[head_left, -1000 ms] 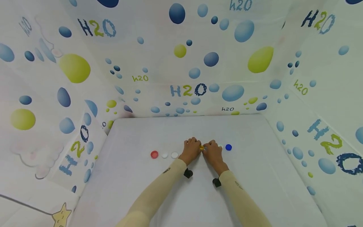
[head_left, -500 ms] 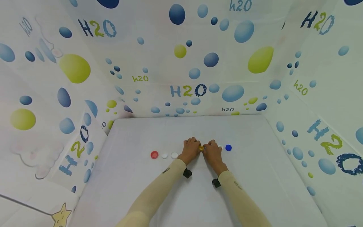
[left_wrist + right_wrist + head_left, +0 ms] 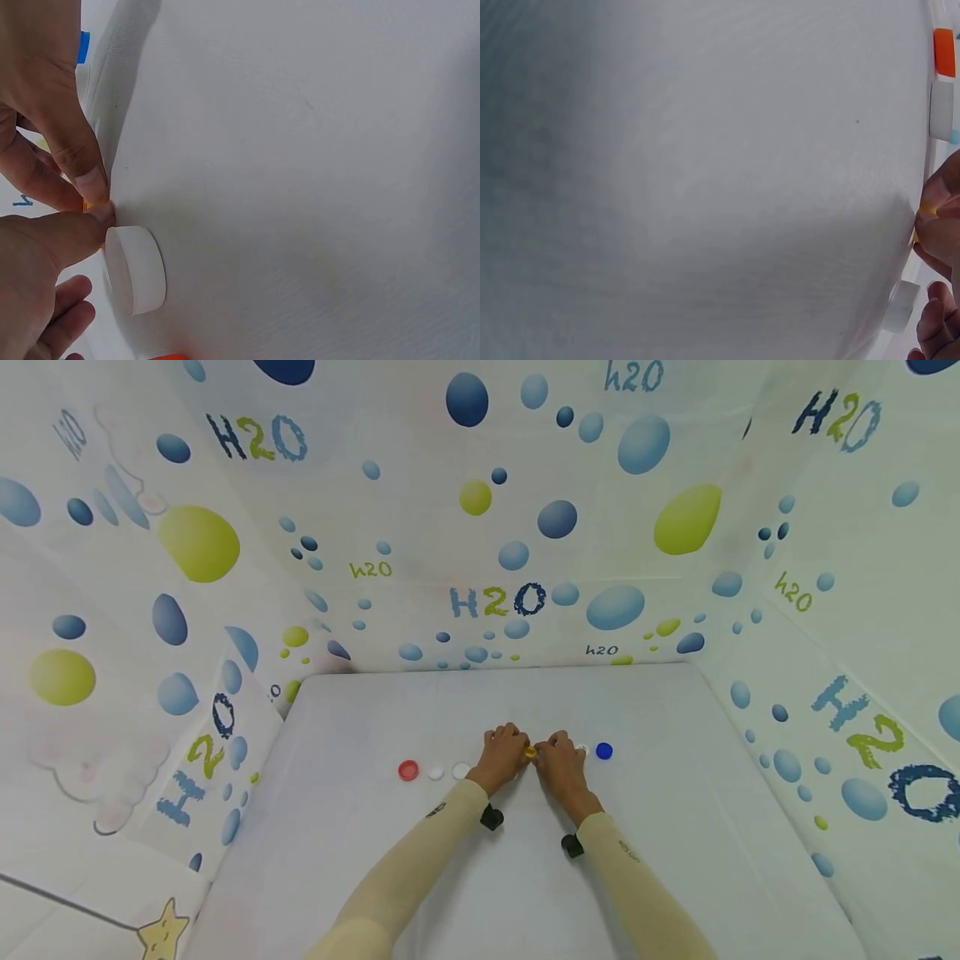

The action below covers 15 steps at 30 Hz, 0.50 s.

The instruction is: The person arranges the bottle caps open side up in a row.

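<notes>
In the head view, a small yellow cap [image 3: 530, 752] sits between my two hands, close over the white table. My left hand [image 3: 504, 758] pinches it from the left, thumb tip on its near side. From the right, my right hand [image 3: 562, 770] holds it with fingertips and thumb. In the left wrist view the fingertips of both hands meet on the cap, hiding most of it, and a white round cap [image 3: 139, 270] stands close by the left thumb. Only a yellow sliver of the held cap [image 3: 928, 211] shows in the right wrist view.
Left of the hands lie a red cap [image 3: 408, 770], a small white cap [image 3: 436, 772] and a larger white cap [image 3: 461, 770] in a row. Right of them are a partly hidden white cap [image 3: 582, 750] and a blue cap [image 3: 604, 751]. Patterned walls rise behind the table.
Both hands have shifted very slightly left with the yellow cap between them. The other caps have stayed in place on the table.
</notes>
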### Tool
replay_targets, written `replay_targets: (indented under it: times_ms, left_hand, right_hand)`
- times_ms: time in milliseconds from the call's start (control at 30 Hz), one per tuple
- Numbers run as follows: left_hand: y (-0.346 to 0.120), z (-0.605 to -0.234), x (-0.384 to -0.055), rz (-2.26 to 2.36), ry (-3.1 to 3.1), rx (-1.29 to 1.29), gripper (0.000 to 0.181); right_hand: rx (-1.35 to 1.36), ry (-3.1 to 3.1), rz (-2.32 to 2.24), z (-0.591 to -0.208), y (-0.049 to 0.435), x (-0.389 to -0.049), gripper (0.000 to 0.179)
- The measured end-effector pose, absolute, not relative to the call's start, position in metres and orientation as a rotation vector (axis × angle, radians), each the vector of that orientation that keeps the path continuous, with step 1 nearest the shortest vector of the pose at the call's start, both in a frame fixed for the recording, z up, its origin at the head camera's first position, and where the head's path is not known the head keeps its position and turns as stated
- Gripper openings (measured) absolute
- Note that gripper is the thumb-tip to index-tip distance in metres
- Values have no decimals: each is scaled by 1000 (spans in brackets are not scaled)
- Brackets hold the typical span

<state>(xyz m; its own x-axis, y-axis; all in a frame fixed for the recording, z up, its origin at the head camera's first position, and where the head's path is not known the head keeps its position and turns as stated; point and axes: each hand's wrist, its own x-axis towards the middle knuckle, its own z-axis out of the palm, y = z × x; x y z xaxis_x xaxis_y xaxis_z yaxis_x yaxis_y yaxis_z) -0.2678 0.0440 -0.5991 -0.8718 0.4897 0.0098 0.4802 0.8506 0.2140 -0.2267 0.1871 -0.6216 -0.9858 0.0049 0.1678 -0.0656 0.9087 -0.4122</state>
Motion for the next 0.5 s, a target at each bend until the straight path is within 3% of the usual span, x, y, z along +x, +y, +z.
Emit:
replay_targets:
  times_ms: [500]
  left_hand:
    - [40,-590,-268,364,2934,853,34]
  right_hand:
    - [96,-2938,633,-622,192,-224,31]
